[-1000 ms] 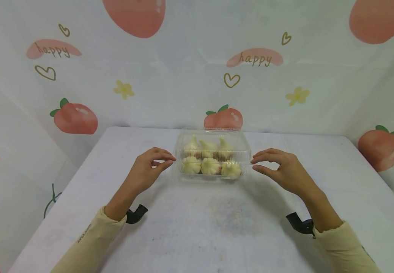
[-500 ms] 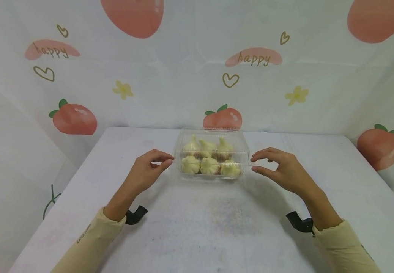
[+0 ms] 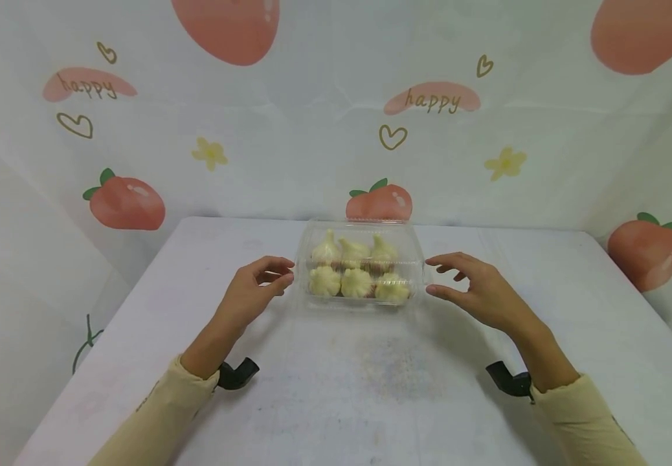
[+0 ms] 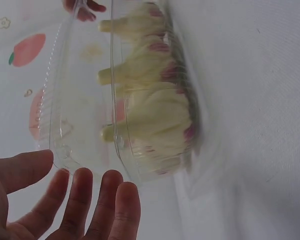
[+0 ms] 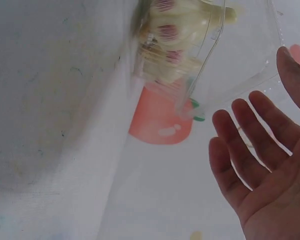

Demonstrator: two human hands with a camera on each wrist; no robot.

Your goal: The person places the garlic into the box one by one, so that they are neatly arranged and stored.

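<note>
A clear plastic clamshell box [image 3: 412,243] sits on the table, its lid standing over several garlic bulbs [image 3: 356,283] arranged in two rows. At the box's left end is my left hand [image 3: 252,291]. Its thumb and fingertips lie spread by the lid edge in the left wrist view; contact is hard to tell there. My right hand [image 3: 484,291] hovers by the right end, thumb and fingers apart around the corner. In the right wrist view those fingers [image 5: 232,135] look fairly straight, with nothing gripped. Whether the lid is latched cannot be seen.
The white table [image 3: 336,395] has faint stains in front of the box. Behind it hangs a white cloth [image 3: 313,129] printed with peaches, flowers and hearts. A black curved piece [image 3: 238,374] shows at the left wrist, another [image 3: 509,378] at the right.
The thumb and fingers of my right hand have spread farther apart. My left hand has shifted slightly, its fingertips a little more apart. The box stays in place.
</note>
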